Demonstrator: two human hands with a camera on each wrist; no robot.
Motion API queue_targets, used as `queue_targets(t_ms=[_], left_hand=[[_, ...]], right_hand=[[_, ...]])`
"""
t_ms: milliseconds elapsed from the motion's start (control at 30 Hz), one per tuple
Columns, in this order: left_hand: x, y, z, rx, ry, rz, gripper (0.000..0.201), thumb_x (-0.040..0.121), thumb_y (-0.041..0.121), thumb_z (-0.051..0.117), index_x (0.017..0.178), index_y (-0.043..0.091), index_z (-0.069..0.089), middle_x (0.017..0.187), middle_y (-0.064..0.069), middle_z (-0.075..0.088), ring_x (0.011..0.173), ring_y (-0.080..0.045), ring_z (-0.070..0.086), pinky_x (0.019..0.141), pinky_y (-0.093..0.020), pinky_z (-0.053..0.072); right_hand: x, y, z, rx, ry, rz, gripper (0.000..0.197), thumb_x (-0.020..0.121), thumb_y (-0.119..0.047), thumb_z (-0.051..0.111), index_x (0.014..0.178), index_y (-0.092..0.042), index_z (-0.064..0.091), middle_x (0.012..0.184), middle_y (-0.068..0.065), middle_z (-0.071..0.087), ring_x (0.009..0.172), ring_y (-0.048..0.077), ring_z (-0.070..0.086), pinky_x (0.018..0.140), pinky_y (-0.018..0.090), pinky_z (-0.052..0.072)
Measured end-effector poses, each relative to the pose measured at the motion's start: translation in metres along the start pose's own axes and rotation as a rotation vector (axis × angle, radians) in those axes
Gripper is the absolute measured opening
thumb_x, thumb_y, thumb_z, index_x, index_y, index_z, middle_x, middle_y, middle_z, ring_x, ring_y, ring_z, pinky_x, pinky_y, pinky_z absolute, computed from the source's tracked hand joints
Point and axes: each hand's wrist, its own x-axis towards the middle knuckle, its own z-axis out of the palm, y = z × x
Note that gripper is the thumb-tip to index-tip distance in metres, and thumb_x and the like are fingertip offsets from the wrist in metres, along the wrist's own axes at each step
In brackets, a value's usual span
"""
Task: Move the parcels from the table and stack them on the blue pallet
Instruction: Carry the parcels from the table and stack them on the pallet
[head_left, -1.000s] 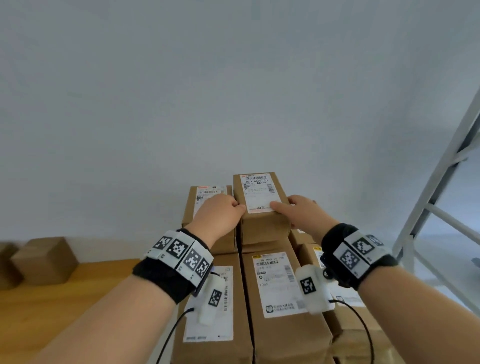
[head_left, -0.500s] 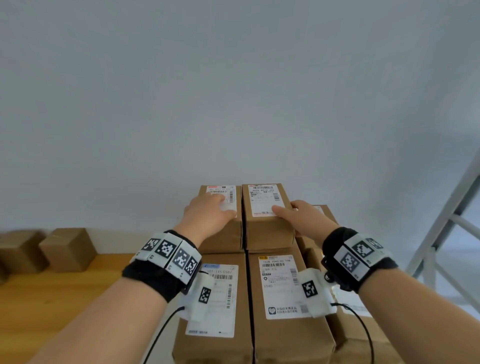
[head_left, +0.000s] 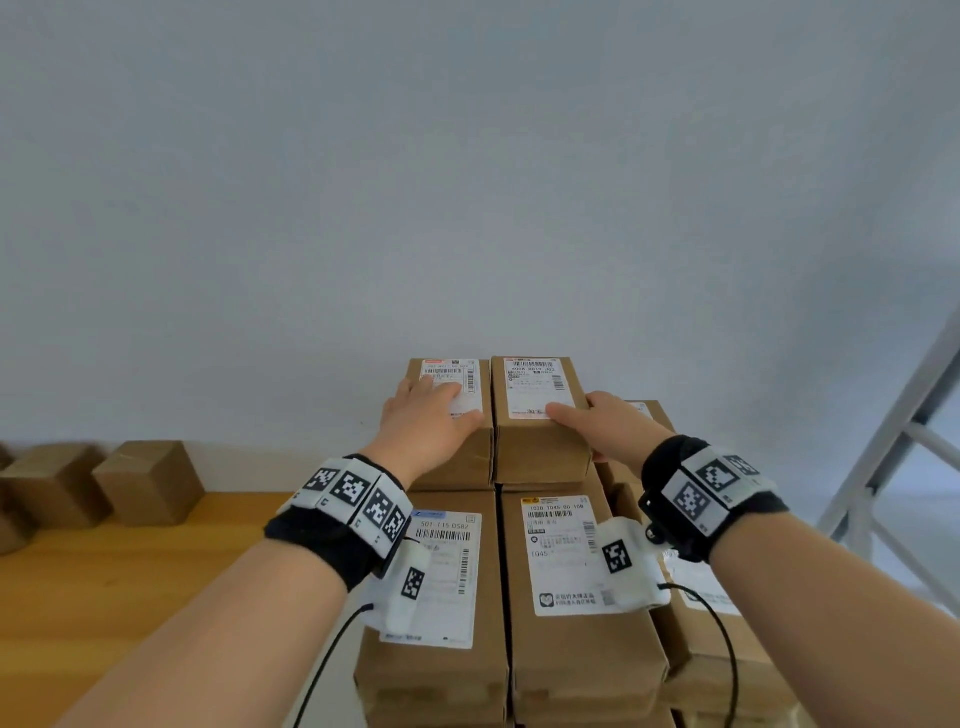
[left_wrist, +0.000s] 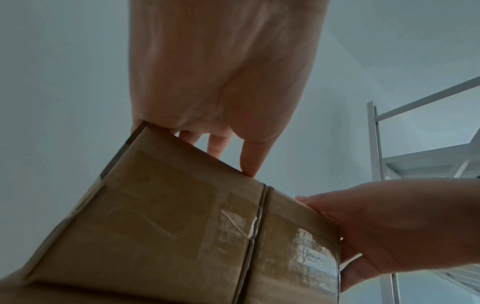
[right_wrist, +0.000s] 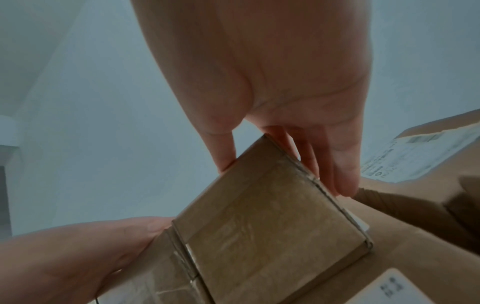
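Right hand (head_left: 605, 426) pinches right box (head_left: 540, 415), thumb on top, fingers down its side; left hand (head_left: 428, 421) lies spread flat on left box (head_left: 457, 415); best seat right box flush against left box before letting go.

Wooden surface (head_left: 119, 587) at lower left, orange-brown, against a pale wall. On it, near the wall: plain brown boxes (head_left: 148, 480) in a row, unlabelled on visible faces, leftmost partly cut off by the frame edge. To the right, level with the surface edge: stacked labelled parcels (head_left: 566, 597); what carries them hidden. Pallet not visible.
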Motion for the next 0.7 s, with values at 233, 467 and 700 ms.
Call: queue_targets(t_ms=[233,467,700], left_hand=[[-0.013,0.001,-0.012,-0.088,0.012,-0.048,0.073,0.094,0.058,0.044,0.156,0.027,0.02,0.162,-0.003,0.021,0.148,-0.029,0.015,0.117,-0.055,0.02],[-0.051,-0.026,-0.036,-0.211,0.12,-0.065,0.064,0.099,0.045,0.047,0.155,0.023,0.025,0.16,-0.006,0.025,0.149,-0.025,0.015,0.12,-0.047,0.017],[-0.107,-0.117,-0.071,-0.25,0.189,-0.128,0.064,0.101,0.04,0.047,0.156,0.018,0.022,0.162,-0.004,0.02,0.15,-0.019,0.012,0.121,-0.04,0.014]], right_hand=[[-0.017,-0.022,-0.014,-0.048,0.114,-0.175,0.064,0.1,-0.046,0.047,0.15,-0.01,0.031,0.152,0.012,0.039,0.133,0.027,0.044,0.094,0.029,0.035],[-0.048,-0.071,0.003,-0.03,0.12,-0.375,0.057,0.098,-0.048,0.051,0.147,-0.021,0.04,0.145,0.001,0.044,0.094,0.007,0.05,0.065,0.011,0.036],[-0.086,-0.143,0.089,0.017,0.039,-0.511,0.052,0.095,-0.047,0.056,0.141,-0.025,0.047,0.142,-0.002,0.045,0.095,0.002,0.052,0.074,0.017,0.037]])
